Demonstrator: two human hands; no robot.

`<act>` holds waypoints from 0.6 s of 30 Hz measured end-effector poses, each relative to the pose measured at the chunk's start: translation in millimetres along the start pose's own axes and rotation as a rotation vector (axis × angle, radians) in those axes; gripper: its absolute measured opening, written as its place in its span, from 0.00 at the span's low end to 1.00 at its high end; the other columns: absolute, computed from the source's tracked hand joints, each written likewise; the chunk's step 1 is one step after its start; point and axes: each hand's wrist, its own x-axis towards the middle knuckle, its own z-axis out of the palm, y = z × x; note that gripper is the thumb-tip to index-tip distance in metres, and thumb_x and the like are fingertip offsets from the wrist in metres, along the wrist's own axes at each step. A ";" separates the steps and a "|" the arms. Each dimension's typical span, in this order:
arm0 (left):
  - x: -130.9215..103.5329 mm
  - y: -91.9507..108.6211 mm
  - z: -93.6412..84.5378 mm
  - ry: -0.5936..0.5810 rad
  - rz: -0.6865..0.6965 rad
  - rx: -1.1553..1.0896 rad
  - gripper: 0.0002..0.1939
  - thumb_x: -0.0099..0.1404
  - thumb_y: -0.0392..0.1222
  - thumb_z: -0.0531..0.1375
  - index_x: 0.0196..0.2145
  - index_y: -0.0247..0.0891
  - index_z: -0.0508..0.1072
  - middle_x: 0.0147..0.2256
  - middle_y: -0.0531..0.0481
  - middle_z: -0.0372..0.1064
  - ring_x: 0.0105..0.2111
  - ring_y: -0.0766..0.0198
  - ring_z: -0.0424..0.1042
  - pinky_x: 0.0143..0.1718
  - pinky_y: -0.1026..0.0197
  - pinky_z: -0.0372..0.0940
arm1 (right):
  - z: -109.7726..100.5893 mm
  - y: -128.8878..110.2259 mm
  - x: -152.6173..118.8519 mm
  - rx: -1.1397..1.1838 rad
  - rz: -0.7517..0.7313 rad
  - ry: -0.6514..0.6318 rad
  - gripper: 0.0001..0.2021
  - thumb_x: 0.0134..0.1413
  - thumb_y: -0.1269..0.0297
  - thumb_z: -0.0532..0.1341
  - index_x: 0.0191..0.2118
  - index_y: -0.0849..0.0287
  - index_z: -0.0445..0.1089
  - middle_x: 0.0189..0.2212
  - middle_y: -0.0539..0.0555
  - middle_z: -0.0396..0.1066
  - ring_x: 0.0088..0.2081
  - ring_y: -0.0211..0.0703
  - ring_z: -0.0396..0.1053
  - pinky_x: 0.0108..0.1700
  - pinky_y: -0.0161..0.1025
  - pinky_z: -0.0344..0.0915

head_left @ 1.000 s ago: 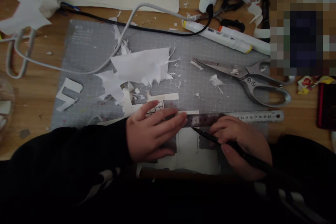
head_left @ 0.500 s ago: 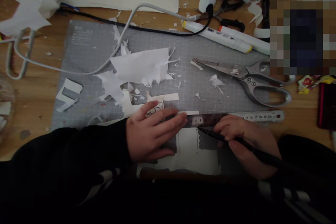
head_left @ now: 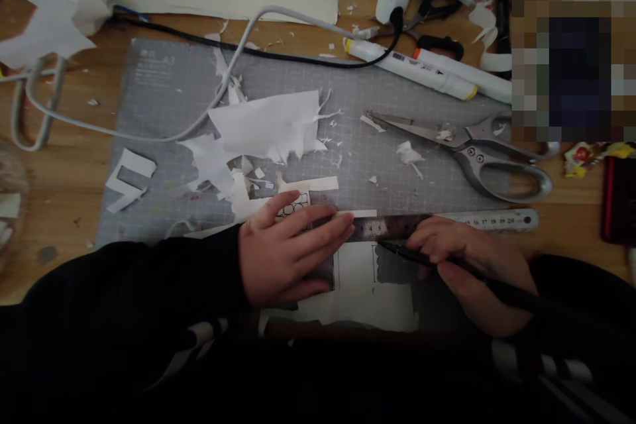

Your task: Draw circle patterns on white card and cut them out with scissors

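My left hand [head_left: 295, 252] lies flat with fingers stretched out, its fingertips pressing on the left end of a steel ruler [head_left: 489, 220]. Below the ruler's edge is a cut white paper piece [head_left: 356, 268] with thin lines drawn on it. A black pen [head_left: 410, 254] is pinched in my right hand [head_left: 472, 271], its tip at the paper's upper right corner, close along the ruler. Partly under my left hand is paper with a drawn stone-like pattern [head_left: 301, 202]. All this rests on a grey cutting mat [head_left: 163, 103].
Large metal scissors [head_left: 467, 146] lie right of the paper scraps [head_left: 271, 122]. A white glue gun [head_left: 395, 0], its black cord, white markers [head_left: 412, 69] and a second pair of scissors [head_left: 442, 46] are at the back right. A grey cable [head_left: 186, 136] crosses the mat.
My right hand and the pen have shifted slightly to the right along the ruler. My left hand and the ruler have stayed in place.
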 end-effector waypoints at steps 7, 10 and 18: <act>-0.5 0.4 1.1 0.005 -0.010 0.002 0.25 0.71 0.52 0.45 0.57 0.36 0.64 0.56 0.52 0.66 0.54 0.60 0.63 0.65 0.49 0.37 | 0.0 -1.2 0.5 -0.006 0.011 0.013 0.08 0.44 0.75 0.51 0.26 0.52 0.57 0.21 0.47 0.71 0.28 0.43 0.74 0.29 0.38 0.70; -0.4 0.1 0.1 -0.007 -0.007 -0.003 0.24 0.71 0.51 0.45 0.57 0.36 0.64 0.56 0.52 0.66 0.55 0.59 0.63 0.65 0.50 0.36 | 0.2 -1.6 1.1 -0.009 0.014 0.033 0.08 0.43 0.75 0.51 0.25 0.52 0.57 0.21 0.46 0.71 0.28 0.43 0.74 0.28 0.37 0.69; 0.1 -0.4 0.1 -0.002 -0.001 0.017 0.24 0.71 0.52 0.46 0.57 0.37 0.65 0.55 0.51 0.67 0.54 0.59 0.64 0.64 0.49 0.39 | -1.7 -1.1 1.1 0.000 0.019 0.022 0.08 0.43 0.75 0.52 0.25 0.52 0.59 0.22 0.47 0.72 0.28 0.45 0.74 0.28 0.39 0.70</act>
